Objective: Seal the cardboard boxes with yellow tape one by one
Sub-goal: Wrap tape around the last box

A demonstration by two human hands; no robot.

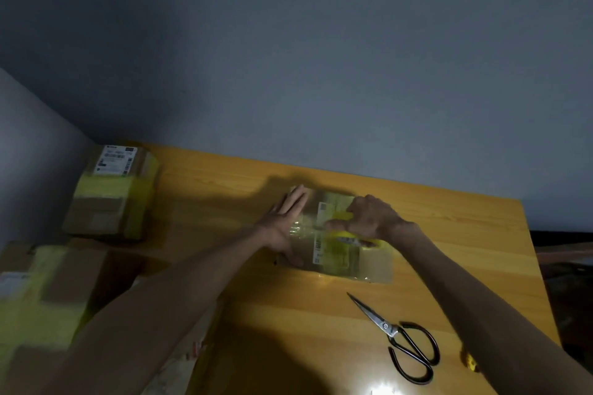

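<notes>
Left hand (285, 222) presses flat, fingers straight, on a flat brown cardboard box (377, 266); at its three o'clock, right hand (369, 215) grips a yellow tape roll (351, 238).

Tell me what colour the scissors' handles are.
Black. The scissors show best in the head view, which is the only view.

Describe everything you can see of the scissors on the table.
The scissors lie flat on the yellow wooden table, blades shut. Two shiny metal blades taper to a point aimed toward the box; two large black loop handles face the near edge. Only the table touches them.
</notes>
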